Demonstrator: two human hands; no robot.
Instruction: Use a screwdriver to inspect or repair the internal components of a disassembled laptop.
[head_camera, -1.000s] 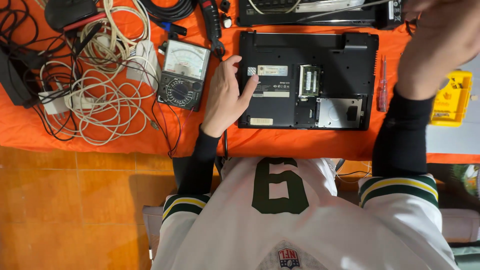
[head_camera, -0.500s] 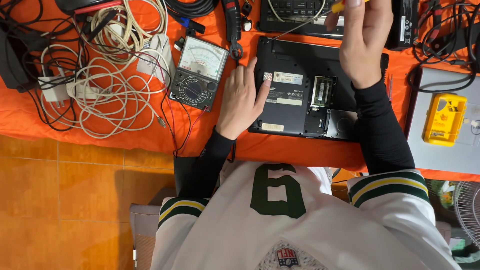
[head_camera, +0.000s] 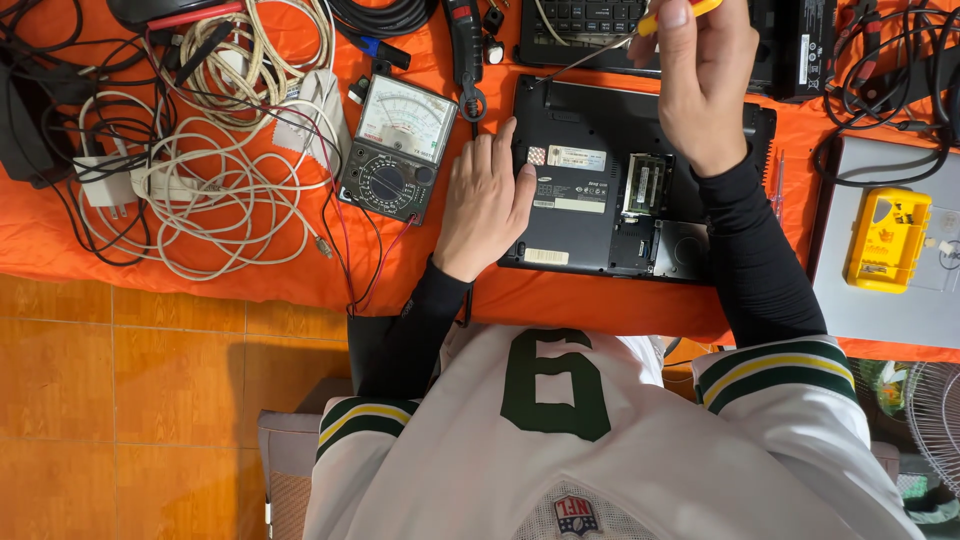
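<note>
A black laptop (head_camera: 600, 215) lies upside down on the orange cloth, its memory bay open with a green module (head_camera: 645, 185) showing. My left hand (head_camera: 487, 200) rests flat on the laptop's left edge, fingers spread. My right hand (head_camera: 700, 75) is above the laptop's far edge, closed on a screwdriver (head_camera: 600, 48) with a yellow handle; its thin metal shaft points left toward the laptop's far left corner.
An analog multimeter (head_camera: 395, 148) sits left of the laptop with red and black leads. Tangled white and black cables (head_camera: 215, 170) fill the left side. A second black keyboard device (head_camera: 600, 18) lies behind. A yellow case (head_camera: 888, 240) rests on a grey laptop (head_camera: 850, 310) at right.
My right hand came in from the right and now holds the screwdriver over the laptop's far edge. My left hand stays on the laptop's left edge. The view shifted right.
</note>
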